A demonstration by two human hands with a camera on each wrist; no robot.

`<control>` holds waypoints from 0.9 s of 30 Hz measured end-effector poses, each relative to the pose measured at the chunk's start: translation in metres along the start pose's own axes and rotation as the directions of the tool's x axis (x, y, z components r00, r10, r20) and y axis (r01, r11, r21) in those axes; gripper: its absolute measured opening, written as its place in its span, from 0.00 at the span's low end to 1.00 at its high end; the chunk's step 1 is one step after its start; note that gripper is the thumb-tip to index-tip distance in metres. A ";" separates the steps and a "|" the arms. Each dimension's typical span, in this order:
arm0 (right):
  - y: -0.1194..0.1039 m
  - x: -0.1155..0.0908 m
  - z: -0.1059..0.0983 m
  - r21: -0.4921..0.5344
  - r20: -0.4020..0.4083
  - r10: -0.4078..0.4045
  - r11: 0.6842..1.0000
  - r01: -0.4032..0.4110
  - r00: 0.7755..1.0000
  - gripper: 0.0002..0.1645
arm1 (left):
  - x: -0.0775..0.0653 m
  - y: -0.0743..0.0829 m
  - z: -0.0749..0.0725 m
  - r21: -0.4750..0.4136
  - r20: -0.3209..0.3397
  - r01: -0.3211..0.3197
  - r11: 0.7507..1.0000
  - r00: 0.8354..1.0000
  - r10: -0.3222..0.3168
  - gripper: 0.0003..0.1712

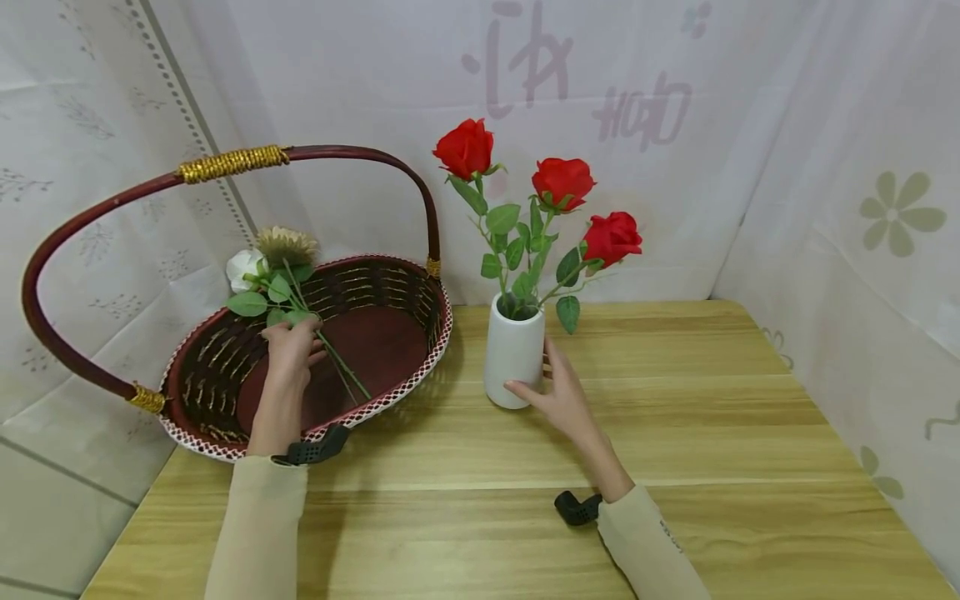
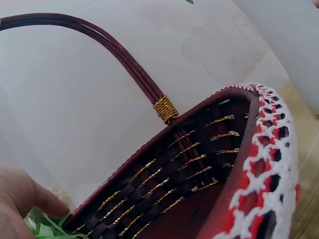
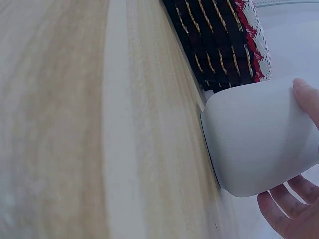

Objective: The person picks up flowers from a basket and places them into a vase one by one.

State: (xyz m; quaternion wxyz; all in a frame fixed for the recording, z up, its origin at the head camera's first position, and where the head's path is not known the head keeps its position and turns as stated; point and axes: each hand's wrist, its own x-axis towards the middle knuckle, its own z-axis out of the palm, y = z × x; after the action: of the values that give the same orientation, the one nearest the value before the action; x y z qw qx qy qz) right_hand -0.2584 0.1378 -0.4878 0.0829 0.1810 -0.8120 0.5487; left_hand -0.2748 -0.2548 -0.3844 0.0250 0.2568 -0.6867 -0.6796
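Observation:
My left hand (image 1: pixel 287 357) is inside the oval basket (image 1: pixel 197 354), its thumb and fingers pinching at green flower stems (image 1: pixel 341 363). Those stems belong to a white rose (image 1: pixel 244 270) and a beige flower (image 1: pixel 287 245), whose heads lean over the basket's far left rim. Which of the two stems is pinched I cannot tell. With thumb and fingers spread around its lower side, my right hand (image 1: pixel 564 398) holds a white vase (image 1: pixel 513 358). The vase stands upright on the table. Three red roses (image 1: pixel 465 148) with green leaves rise from its mouth.
The basket's tall arched handle (image 1: pixel 360 153), wrapped with gold cord, stands over it on the left. White-and-red lace trims the rim (image 2: pixel 269 164). Under everything lies a wooden table (image 1: pixel 450 517). Pale printed curtains (image 1: pixel 675 200) hang behind and at both sides.

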 end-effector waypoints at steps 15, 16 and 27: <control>-0.002 0.000 0.000 0.010 0.001 0.009 1.000 -0.009 1.000 0.54 | 0.002 -0.001 -0.001 0.011 0.083 -0.004 1.000 0.997 0.003 0.46; -0.002 0.000 0.000 0.012 0.000 0.013 1.000 -0.013 1.000 0.53 | 0.002 -0.001 0.000 0.014 0.088 -0.007 1.000 0.996 0.006 0.45; -0.002 0.000 -0.001 0.005 0.002 0.009 1.000 -0.009 1.000 0.52 | 0.004 -0.005 0.001 0.160 0.120 -0.020 0.987 0.993 0.001 0.36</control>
State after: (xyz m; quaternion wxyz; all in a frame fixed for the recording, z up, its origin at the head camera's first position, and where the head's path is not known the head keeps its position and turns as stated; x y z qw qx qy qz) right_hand -0.2575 0.1379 -0.4860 0.0793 0.1782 -0.8115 0.5509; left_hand -0.2774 -0.2555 -0.3906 -0.0334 0.2132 -0.7408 -0.6361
